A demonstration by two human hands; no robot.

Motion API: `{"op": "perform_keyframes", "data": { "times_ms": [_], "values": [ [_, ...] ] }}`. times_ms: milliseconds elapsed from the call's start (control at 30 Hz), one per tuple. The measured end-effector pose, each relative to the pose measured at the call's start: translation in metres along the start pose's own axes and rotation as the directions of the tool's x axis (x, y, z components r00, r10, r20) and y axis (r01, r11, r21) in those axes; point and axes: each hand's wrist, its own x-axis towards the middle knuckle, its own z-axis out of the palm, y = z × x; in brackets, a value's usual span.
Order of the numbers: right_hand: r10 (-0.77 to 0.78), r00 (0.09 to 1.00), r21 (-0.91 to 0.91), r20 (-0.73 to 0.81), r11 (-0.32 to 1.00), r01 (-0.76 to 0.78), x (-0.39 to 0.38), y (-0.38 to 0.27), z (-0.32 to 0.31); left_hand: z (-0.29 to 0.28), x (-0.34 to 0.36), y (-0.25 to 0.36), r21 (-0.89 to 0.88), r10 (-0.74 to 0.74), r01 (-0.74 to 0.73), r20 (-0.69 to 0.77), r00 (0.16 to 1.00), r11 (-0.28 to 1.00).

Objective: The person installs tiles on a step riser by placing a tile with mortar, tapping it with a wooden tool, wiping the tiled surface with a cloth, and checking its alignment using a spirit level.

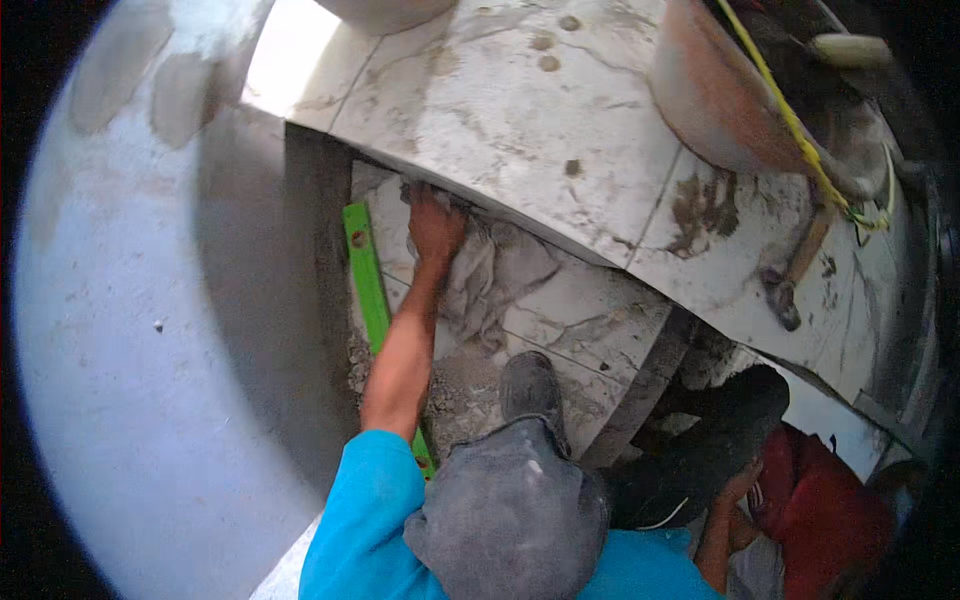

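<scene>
My left hand [435,228] reaches down onto the lower tiled step [570,320], close under the front edge of the upper one. Its fingers are bent around something dark grey, mostly hidden, against the riser. Beside the hand lies a crumpled grey cloth [500,270], touching or nearly touching it. A long green spirit level [367,275] rests left of my forearm along the wall. At the lower right, my right hand [738,488] is low by a dark-trousered leg [700,450] and a dark red garment [820,510]; its fingers are partly hidden.
A grey-white wall [150,330] rises on the left. On the upper tiles [530,110] stand a mortar-stained tub [720,90] with a yellow cord [790,120], and a wooden-handled tool [800,260]. My shoe [532,388] is beside rough grey rubble [465,390].
</scene>
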Motion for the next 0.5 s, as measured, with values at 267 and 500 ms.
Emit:
{"op": "perform_keyframes", "data": {
  "times_ms": [267, 500],
  "values": [
    [0.187, 0.982, 0.370, 0.020, 0.911, -0.181, -0.011, -0.026, -0.013, 0.072, -0.158, 0.120, -0.012, 0.305, -0.308, 0.171, 0.937, 0.951],
    [0.123, 0.966, 0.688, 0.229, 0.681, -0.250, 0.005, -0.041, -0.021, 0.049, -0.183, 0.136, -0.244, 0.473, -0.423, 0.640, 0.606, 0.873]
  ]
}}
